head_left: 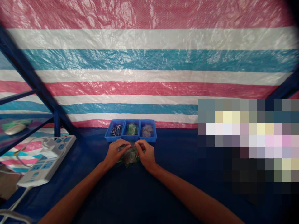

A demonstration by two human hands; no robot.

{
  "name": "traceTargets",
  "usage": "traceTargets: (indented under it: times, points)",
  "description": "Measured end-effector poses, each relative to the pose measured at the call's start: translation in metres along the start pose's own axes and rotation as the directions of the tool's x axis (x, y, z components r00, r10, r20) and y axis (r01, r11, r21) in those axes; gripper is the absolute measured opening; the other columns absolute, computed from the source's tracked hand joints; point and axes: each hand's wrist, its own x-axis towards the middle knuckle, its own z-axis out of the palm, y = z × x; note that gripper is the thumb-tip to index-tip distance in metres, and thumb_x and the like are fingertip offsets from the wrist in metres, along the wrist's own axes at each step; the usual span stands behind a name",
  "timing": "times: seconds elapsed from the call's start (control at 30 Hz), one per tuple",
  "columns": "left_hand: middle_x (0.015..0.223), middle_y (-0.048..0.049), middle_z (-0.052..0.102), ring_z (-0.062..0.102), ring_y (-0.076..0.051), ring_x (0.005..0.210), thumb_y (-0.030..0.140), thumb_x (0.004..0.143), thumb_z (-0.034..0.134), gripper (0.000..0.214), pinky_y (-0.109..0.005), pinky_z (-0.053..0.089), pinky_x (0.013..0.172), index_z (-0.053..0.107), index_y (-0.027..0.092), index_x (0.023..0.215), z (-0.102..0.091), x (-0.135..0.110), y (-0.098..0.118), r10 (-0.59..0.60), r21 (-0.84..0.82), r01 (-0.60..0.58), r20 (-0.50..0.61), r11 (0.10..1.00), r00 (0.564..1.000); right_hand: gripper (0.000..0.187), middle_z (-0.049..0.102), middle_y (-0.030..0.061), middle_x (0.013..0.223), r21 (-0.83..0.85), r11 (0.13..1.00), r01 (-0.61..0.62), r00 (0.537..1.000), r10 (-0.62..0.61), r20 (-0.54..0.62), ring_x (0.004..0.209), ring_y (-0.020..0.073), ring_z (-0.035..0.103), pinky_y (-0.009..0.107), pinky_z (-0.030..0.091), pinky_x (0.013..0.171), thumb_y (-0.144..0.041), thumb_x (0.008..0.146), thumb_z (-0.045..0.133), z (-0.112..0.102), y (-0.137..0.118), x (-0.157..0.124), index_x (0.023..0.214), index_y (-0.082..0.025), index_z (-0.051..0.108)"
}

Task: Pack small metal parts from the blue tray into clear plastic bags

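My left hand (116, 151) and my right hand (146, 153) meet over a small clear plastic bag (129, 157) with green pieces in it, lying on the dark blue table top (130, 193). Both hands have their fingers curled and pinched on the bag's upper edge. Just beyond the hands stand three small blue bins in a row: the left bin (115, 130) holds thin metal pins, the middle bin (132, 129) holds green pieces in bags, the right bin (148, 130) holds greyish pieces in bags.
A white power strip (46, 160) with cables lies at the table's left edge beside a blue metal frame (56, 123). A striped red, white and blue tarp (149, 62) hangs behind the table. A blurred patch (247, 146) covers the right side.
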Motion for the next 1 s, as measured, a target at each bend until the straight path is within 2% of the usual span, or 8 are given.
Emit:
traceTargets:
  times: [0.13,0.37,0.53,0.77,1.0]
  points:
    - [0.082,-0.0038,0.070,0.064,-0.016,0.077,0.033,0.085,0.055,0.019,-0.027,0.050,0.075,0.066,0.018,0.082,0.0009,-0.0005,-0.0001,-0.009,0.004,0.009,-0.034,1.000,0.999,0.018,0.060,-0.0002,0.069,-0.026,0.999,0.022,1.000,-0.021,0.016,0.054,0.0111,0.055,0.022,0.043,0.058,-0.033,0.088,0.047,0.0000,0.0010,0.0002,0.085,-0.019,0.058]
    - [0.087,-0.0030,0.070,0.065,-0.016,0.082,0.032,0.085,0.055,0.018,-0.027,0.050,0.080,0.066,0.019,0.088,0.0030,-0.0041,-0.0019,-0.030,0.014,0.032,-0.116,0.999,0.993,0.021,0.058,0.0019,0.075,-0.091,0.984,0.154,0.986,-0.147,0.077,0.064,0.0120,0.052,0.022,0.040,0.062,-0.031,0.088,0.047,0.0000,-0.0001,0.0017,0.077,-0.018,0.059]
    - [0.092,-0.0045,0.070,0.065,-0.018,0.084,0.036,0.084,0.056,0.024,-0.029,0.051,0.079,0.065,0.018,0.098,0.0033,-0.0038,-0.0029,-0.058,0.015,0.060,-0.103,0.998,0.993,0.020,0.058,0.0016,0.074,-0.101,0.988,0.116,0.993,-0.115,0.017,0.065,0.0123,0.052,0.023,0.040,0.063,-0.030,0.088,0.046,0.0008,0.0019,0.0016,0.079,-0.017,0.059]
    - [0.086,-0.0037,0.069,0.064,-0.017,0.079,0.035,0.087,0.052,0.023,-0.027,0.049,0.074,0.067,0.018,0.089,0.0026,-0.0011,-0.0050,-0.092,0.016,0.092,-0.025,0.996,0.995,0.021,0.059,0.0019,0.075,-0.082,0.993,0.087,0.996,-0.088,-0.011,0.067,0.0131,0.054,0.023,0.041,0.065,-0.030,0.089,0.046,0.0019,0.0038,0.0019,0.081,-0.018,0.060]
    - [0.080,-0.0038,0.067,0.062,-0.016,0.075,0.035,0.087,0.052,0.023,-0.026,0.047,0.071,0.065,0.017,0.083,-0.0008,0.0009,0.0030,-0.058,0.011,0.058,-0.020,0.998,0.998,0.021,0.056,0.0007,0.073,-0.071,0.994,0.086,0.996,-0.085,0.017,0.062,0.0117,0.051,0.022,0.039,0.061,-0.031,0.089,0.045,0.0010,0.0036,0.0025,0.079,-0.017,0.058]
